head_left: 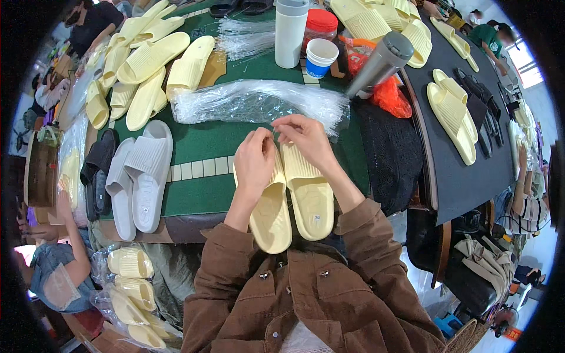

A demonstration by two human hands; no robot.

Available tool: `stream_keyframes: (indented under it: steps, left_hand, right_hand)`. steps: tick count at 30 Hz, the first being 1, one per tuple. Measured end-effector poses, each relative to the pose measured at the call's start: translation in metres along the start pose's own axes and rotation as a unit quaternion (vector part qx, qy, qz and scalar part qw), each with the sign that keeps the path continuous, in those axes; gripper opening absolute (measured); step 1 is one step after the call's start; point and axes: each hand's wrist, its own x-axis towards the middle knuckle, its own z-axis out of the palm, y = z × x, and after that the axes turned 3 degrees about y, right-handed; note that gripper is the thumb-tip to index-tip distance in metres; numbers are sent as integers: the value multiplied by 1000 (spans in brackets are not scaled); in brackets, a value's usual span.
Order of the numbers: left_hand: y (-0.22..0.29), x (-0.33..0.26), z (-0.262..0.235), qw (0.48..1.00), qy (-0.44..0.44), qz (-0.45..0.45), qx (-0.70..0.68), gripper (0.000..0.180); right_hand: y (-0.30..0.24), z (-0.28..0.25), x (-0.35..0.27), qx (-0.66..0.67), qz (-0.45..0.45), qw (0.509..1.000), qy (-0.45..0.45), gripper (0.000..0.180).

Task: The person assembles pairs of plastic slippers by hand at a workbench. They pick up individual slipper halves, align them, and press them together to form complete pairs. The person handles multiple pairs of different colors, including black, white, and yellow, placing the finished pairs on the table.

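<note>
A pair of pale yellow slide slippers, the left slipper (271, 220) and the right slipper (312, 203), sits side by side at the table's near edge, heels toward me. My left hand (254, 162) is closed over the upper front of the left slipper, fingertips pinched near its toe. Above the right slipper's toe, my right hand (305, 138) is also closed in a pinch, close to the left fingertips. Whatever the fingers hold is too fine to see. Just beyond lies a clear bag of thin transparent plastic strands (259, 103).
Grey slippers (150, 176) and black slippers (100, 167) stand left on the green table (200, 197). More yellow slippers (153, 59) pile behind them. A white bottle (289, 35), paper cup (321, 57), red-lidded jar (319, 26) and leaning steel tumbler (382, 62) stand at the back.
</note>
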Motion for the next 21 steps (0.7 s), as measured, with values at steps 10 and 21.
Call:
stream_keyframes:
  steps: [10,21]
  left_hand:
    - [3,-2,-1,999,-3,22,37,8]
    - [0,-4,2,998,11,37,57,6]
  right_hand:
    - [1,1,-1,16,18,1000,-2,14]
    - [-4,4,-4,-47,-12,999,9,16]
